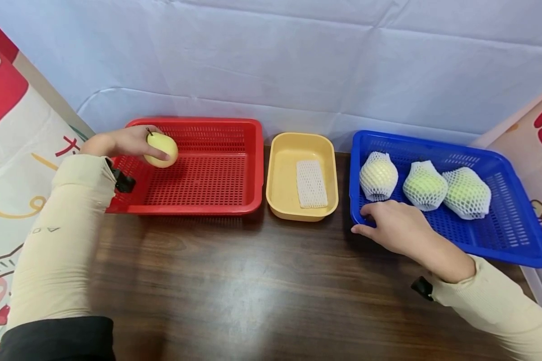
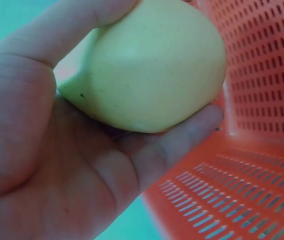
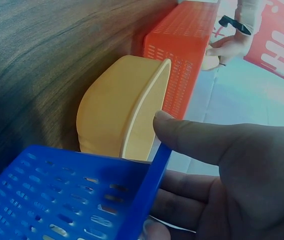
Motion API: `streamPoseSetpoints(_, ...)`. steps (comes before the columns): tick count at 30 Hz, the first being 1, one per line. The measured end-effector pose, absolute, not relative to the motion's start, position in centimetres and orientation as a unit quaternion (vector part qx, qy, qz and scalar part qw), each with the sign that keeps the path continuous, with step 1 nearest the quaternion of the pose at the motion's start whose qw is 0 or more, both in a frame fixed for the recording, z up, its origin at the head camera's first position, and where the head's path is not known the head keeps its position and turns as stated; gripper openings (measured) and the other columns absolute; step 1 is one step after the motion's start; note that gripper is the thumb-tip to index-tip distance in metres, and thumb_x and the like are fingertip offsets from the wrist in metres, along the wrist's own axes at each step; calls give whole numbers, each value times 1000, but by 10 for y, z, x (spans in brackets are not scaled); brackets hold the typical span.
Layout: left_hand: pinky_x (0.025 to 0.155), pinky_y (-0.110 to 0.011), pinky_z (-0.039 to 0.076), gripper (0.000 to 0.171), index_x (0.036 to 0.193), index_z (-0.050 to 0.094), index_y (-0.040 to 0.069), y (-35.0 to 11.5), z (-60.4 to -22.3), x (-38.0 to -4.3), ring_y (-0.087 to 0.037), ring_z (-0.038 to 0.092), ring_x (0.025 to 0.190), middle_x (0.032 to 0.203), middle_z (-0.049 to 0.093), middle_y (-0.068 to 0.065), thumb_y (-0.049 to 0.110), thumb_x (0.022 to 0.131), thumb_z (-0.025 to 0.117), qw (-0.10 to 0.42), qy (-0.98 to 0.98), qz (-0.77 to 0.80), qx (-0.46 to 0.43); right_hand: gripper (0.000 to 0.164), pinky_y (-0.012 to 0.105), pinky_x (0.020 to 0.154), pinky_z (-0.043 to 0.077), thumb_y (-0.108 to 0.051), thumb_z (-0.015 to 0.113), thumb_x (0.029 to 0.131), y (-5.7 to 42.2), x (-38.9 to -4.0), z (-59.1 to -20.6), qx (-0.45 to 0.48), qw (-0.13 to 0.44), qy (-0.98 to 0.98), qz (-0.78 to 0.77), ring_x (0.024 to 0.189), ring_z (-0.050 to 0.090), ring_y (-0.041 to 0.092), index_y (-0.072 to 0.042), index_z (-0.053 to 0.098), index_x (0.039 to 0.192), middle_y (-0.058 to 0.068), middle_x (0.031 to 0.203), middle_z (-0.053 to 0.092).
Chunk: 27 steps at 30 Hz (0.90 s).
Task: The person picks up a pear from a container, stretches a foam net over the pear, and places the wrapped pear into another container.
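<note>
My left hand (image 1: 133,142) holds a bare yellow pear (image 1: 164,149) over the left part of the red basket (image 1: 212,209). The pear's dark stem points up and back. In the left wrist view, thumb and fingers wrap round the pear (image 2: 157,70), with the basket's slotted wall beyond. My right hand (image 1: 395,225) is at the near left corner of the blue basket (image 1: 515,200). The right wrist view has its thumb and fingers on either side of the blue rim (image 3: 140,195), gripping it. Three pale fruits in white foam nets, one a whitish fruit (image 1: 379,175), lie in that basket.
Between the baskets stands a yellow tub (image 1: 282,193) with a flat white foam net (image 1: 311,184) inside. All the containers stand on a dark wooden table (image 1: 253,281). A pale cloth (image 1: 271,60) hangs behind, and printed panels flank both sides.
</note>
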<state>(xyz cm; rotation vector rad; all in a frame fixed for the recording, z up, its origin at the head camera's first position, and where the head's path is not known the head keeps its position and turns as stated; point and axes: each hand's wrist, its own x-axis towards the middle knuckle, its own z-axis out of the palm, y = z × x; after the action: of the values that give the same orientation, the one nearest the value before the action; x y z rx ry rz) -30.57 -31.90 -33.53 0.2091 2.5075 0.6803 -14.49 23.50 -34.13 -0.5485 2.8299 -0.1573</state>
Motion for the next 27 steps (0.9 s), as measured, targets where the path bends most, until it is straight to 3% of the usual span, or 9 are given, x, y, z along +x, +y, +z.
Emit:
streamPoseSetpoints(4,75,-31,50,70,140,42,-2,-318,-326,-300,-23,53,97,113,57,-13,30,90,78,253,923,277,82,38,38,50,45,-41,77,89,235,-145,-341,-187,130,972,-55,63,58,18,-6,74,104,1,77,66)
streamPoseSetpoints(15,79,-28,47,65,144,47,5,-311,-291,-277,-20,55,97,118,60,-11,31,92,75,205,932,276,115,37,38,50,45,-41,78,89,235,-143,-341,-190,128,972,-58,61,57,17,-7,74,102,1,76,66)
streamPoseSetpoints(27,77,-30,50,57,139,52,16,-280,-267,-246,-24,58,96,111,62,-9,23,89,80,210,922,268,183,39,41,52,48,-42,78,89,236,-144,-341,-189,130,972,-56,65,60,19,-6,75,105,4,82,70)
